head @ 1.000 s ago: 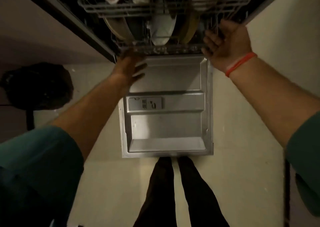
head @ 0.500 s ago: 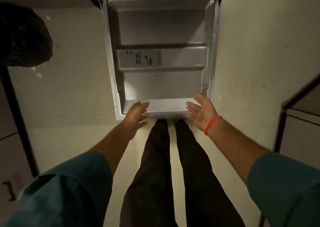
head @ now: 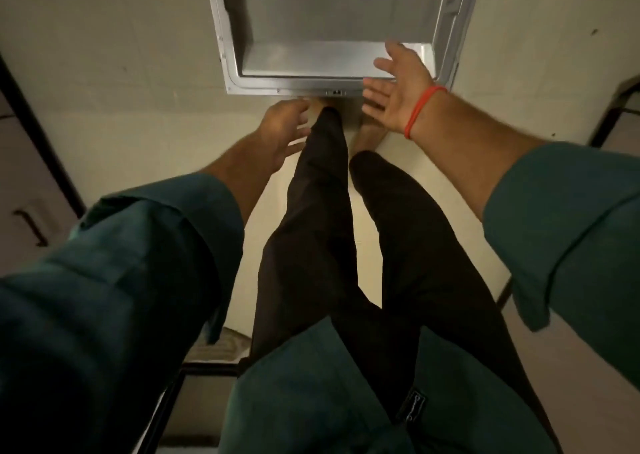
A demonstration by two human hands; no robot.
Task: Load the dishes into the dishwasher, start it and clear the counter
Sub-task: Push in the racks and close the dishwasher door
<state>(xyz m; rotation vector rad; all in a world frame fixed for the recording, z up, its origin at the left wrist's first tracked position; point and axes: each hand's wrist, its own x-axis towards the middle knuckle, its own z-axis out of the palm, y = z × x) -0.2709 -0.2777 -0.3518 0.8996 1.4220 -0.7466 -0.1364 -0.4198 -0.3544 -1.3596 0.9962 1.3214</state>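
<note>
**Steel door down flat, both hands poised at its lip**

Steel is what fills the top of the view: the door point(head: 341, 20) of the dishwasher lies dropped open and level, its inner face up, its free edge toward the person's feet and its hinge side out of frame above. That near edge runs left to right, straight across the body.

The right hand point(head: 398, 86) hovers palm up, fingers spread and holding nothing, over the edge's right corner; whether it touches the metal cannot be told. A red band circles that wrist. The left hand point(head: 282, 131) hangs lower and nearer the legs, fingers loosely spread, also empty, short of the edge and just below its middle.

By my reading the step in hand is closing the door. The lip lies ahead of both palms, and the right hand is nearer. Lifting means getting fingers under that crosswise edge and swinging it up and away.
</note>
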